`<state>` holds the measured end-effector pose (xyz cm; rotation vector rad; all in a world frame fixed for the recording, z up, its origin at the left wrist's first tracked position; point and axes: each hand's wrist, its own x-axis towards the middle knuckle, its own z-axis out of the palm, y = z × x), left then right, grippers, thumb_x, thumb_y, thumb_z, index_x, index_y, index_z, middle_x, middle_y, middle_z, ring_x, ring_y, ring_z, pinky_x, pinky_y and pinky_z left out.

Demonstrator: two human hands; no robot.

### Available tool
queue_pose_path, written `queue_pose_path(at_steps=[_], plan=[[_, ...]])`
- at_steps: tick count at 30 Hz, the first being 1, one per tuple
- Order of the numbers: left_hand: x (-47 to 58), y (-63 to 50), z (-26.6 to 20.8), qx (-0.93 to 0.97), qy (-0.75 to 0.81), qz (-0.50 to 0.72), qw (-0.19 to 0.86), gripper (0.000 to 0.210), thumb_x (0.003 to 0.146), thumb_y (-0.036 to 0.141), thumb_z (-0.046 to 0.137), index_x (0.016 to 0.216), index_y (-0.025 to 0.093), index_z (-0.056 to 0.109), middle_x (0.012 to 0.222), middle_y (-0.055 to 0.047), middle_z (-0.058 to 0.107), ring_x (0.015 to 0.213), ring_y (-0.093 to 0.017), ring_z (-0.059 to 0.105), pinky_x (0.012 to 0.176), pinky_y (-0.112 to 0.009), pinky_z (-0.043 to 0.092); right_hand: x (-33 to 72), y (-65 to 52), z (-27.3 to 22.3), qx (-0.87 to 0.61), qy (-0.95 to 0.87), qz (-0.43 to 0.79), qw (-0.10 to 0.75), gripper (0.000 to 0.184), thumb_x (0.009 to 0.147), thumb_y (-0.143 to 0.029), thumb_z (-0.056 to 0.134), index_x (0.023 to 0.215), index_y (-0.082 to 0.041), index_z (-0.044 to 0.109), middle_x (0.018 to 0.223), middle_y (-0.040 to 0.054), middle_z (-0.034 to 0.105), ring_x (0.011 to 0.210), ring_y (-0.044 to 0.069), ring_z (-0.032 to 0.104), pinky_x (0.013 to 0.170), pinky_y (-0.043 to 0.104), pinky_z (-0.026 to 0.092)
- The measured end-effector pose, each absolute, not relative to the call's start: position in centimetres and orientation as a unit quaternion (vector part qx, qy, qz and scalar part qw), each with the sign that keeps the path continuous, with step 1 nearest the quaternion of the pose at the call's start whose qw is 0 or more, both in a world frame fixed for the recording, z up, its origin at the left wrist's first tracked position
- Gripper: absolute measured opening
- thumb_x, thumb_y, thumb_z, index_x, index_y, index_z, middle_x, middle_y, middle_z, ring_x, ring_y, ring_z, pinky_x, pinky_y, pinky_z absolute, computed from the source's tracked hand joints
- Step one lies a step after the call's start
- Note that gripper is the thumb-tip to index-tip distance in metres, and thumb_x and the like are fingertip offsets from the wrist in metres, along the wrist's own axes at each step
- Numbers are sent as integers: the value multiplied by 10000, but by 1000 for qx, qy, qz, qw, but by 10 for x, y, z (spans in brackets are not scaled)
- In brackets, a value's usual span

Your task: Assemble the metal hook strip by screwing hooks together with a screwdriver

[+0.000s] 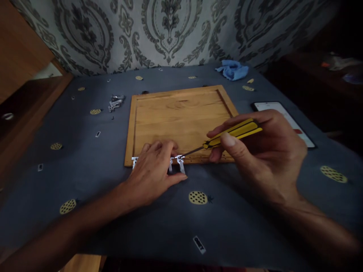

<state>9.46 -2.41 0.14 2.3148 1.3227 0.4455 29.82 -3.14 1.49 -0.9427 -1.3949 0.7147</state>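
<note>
- Wooden panel (170,121) is my landmark here, lying flat.
- Right hand (263,155), off the panel's near right corner: thumb and fingers clamped on a yellow-handled screwdriver (235,132), tip at a metal bracket (180,163) on the panel's near edge.
- Left hand (153,170) sits over that same edge, thumb spread from the index. Can't tell if the thumb touches the bracket.
- Smartphone (279,107): right of the panel.
- Blue cloth (232,70): beyond its far right corner.

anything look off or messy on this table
Nothing looks plainly damaged or spilled. Just slightly untidy: the blue cloth lies crumpled beyond the wooden board, and loose metal pieces lie jumbled to the board's left.
</note>
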Motion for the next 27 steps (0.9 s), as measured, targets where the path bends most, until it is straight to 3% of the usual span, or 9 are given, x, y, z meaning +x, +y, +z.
queue_pose_path(at_steps=[4, 9, 12, 18, 21, 23, 27], plan=[[95, -24, 0, 835, 478, 167, 213, 542, 741, 313, 909, 1117, 211, 531, 1118, -51, 722, 1046, -289, 648, 898, -425, 477, 302, -39, 22, -401, -652, 331, 552, 224, 934, -296, 711, 1157, -295, 708, 1009, 0, 758, 614, 128, 726, 594, 294, 649], [95, -25, 0, 833, 480, 172, 213, 551, 736, 305, 911, 1129, 212, 536, 1099, -43, 722, 1027, -284, 648, 882, -414, 480, 298, -39, 26, -392, -665, 282, 569, 136, 826, -232, 821, 915, -257, 721, 937, -12, 767, 538, 81, 662, 437, 199, 560], [94, -25, -1, 833, 481, 178, 210, 552, 741, 310, 908, 1135, 225, 531, 1086, -32, 724, 1015, -279, 649, 887, -414, 478, 293, -37, 26, -403, -623, 304, 597, 230, 767, -270, 876, 804, -233, 652, 852, -21, 759, 512, 86, 649, 418, 199, 550], [94, -24, -1, 836, 477, 178, 204, 542, 733, 312, 912, 1104, 214, 529, 1097, -48, 721, 1023, -286, 647, 886, -420, 476, 299, -34, 29, -417, -614, 366, 561, 199, 880, -338, 779, 1052, -252, 727, 916, -9, 778, 563, 115, 699, 600, 290, 632], [95, -24, 0, 836, 475, 175, 213, 529, 737, 305, 909, 1091, 216, 526, 1087, -45, 725, 1024, -280, 652, 889, -415, 476, 301, -34, 27, -417, -606, 356, 576, 129, 823, -273, 826, 864, -256, 705, 892, -13, 771, 483, 105, 647, 462, 269, 576], [95, -24, 1, 835, 475, 173, 217, 528, 741, 305, 905, 1094, 219, 521, 1094, -45, 731, 1038, -281, 653, 899, -417, 474, 300, -33, 23, -424, -588, 339, 600, 222, 780, -275, 861, 761, -253, 641, 836, -15, 759, 438, 100, 602, 390, 263, 522], [94, -24, 1, 834, 478, 171, 218, 509, 755, 309, 893, 1083, 231, 511, 1099, -43, 739, 1043, -281, 659, 912, -429, 473, 302, -27, 16, -408, -551, 305, 661, 274, 795, -340, 854, 760, -259, 595, 767, -32, 738, 420, 102, 583, 388, 269, 482]])
